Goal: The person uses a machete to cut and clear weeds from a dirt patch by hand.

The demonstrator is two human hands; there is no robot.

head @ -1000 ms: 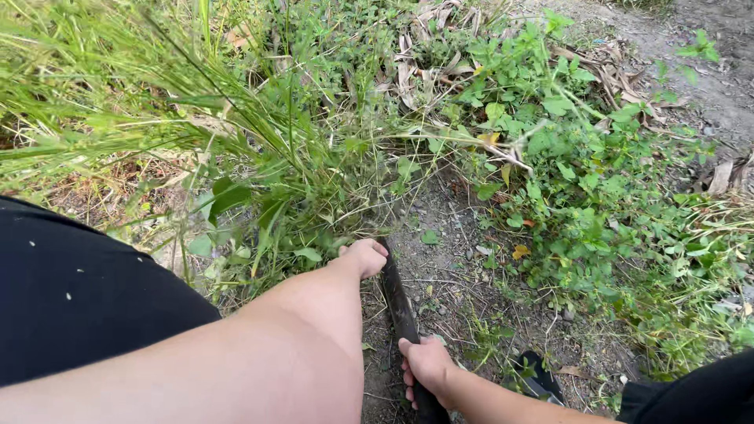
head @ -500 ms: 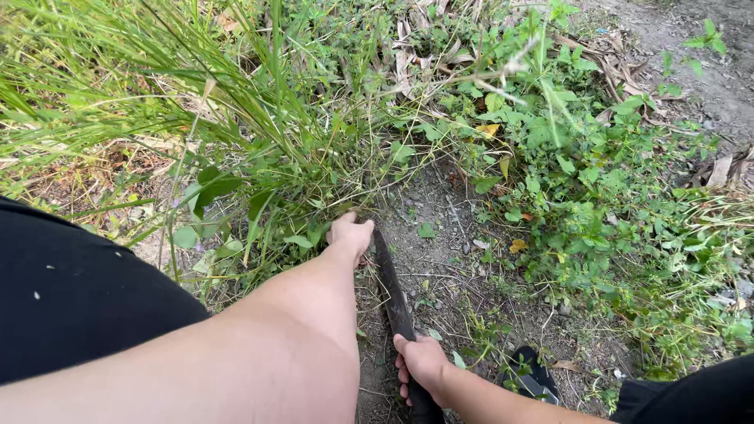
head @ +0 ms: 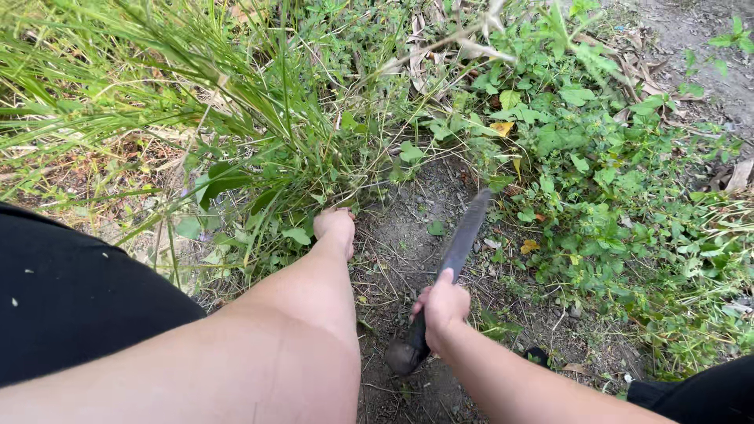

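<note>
**Blade raised beside the held grass clump**

The right hand (head: 442,305) gripped a dark long-bladed knife (head: 459,239), angled over bare soil (head: 408,235). The left hand (head: 336,225) clutched the grass clump (head: 290,149) at its base. Judged: cutting stroke pending; the blade must land clear of those fingers.

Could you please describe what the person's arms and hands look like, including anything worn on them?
Both arms are bare from the hands up, with no gloves, rings, watch or bracelets visible. The left hand and right hand are uncovered. Black clothing shows at the lower left and lower right corners, the left piece flecked with small pale specks.
</note>
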